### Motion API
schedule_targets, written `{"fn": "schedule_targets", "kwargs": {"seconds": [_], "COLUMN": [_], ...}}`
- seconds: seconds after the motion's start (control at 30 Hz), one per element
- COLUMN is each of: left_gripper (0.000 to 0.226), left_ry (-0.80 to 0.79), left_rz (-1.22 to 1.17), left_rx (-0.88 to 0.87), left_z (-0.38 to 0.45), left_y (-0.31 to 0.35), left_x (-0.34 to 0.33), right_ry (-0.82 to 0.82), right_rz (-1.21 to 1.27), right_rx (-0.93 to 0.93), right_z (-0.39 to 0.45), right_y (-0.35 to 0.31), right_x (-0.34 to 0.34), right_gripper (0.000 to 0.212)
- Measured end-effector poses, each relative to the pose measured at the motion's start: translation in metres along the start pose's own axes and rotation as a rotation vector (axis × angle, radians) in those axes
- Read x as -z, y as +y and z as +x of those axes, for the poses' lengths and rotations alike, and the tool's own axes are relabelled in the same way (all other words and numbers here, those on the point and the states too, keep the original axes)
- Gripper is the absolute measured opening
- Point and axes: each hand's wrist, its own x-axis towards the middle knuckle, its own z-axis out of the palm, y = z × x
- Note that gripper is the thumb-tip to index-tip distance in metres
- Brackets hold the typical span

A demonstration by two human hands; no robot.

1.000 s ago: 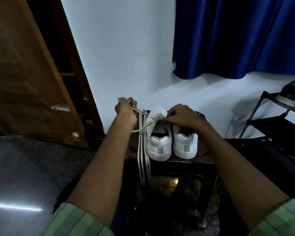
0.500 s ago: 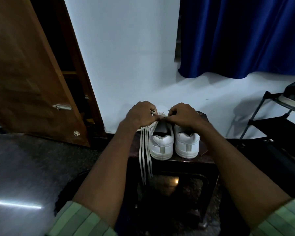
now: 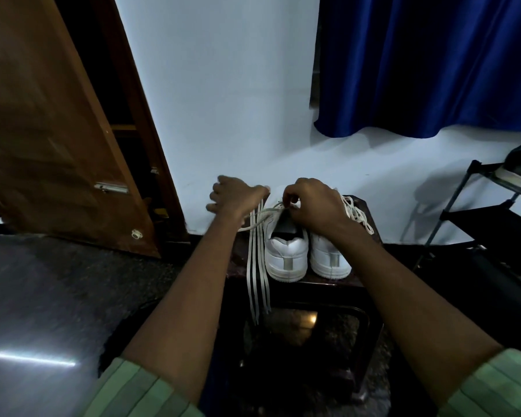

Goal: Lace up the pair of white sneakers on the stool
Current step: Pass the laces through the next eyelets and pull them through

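A brown wooden door (image 3: 42, 139) stands ajar at the left, a metal latch (image 3: 111, 187) on its face. A white wall (image 3: 223, 100) runs behind. A blue curtain (image 3: 427, 61) hangs at the upper right. A black metal rack (image 3: 491, 212) stands at the right edge. The dark floor (image 3: 57, 296) reflects a streak of light.

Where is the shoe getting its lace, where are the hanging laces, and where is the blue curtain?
left sneaker (image 3: 287, 256): head view, on its heel.
hanging laces (image 3: 257, 278): head view, on the strands draped over the stool's edge.
blue curtain (image 3: 427, 64): head view, on its middle folds.
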Motion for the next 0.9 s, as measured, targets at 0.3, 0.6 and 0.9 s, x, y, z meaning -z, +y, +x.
{"fn": "schedule_targets", "kwargs": {"seconds": [0.3, 0.6, 0.9], "left_gripper": [0.023, 0.017, 0.006], "left_ry": [-0.308, -0.41, -0.42], "left_rz": [-0.177, -0.399, -0.423], "left_rx": [-0.225, -0.044, -0.032], "left_z": [-0.02, -0.019, -0.018], "left_y": [0.0, -0.002, -0.002], "left_x": [-0.005, -0.003, -0.004], "right_ry": [-0.111, -0.251, 0.004], "right_rz": [0.015, 0.242, 1.358], "right_rx": [-0.023, 0.03, -0.451], "right_z": [0.003, 0.006, 0.003], "right_y": [0.007, 0.022, 0.015], "right_x": [-0.011, -0.002, 0.028], "right_gripper": [0.012, 0.022, 0.035]}}
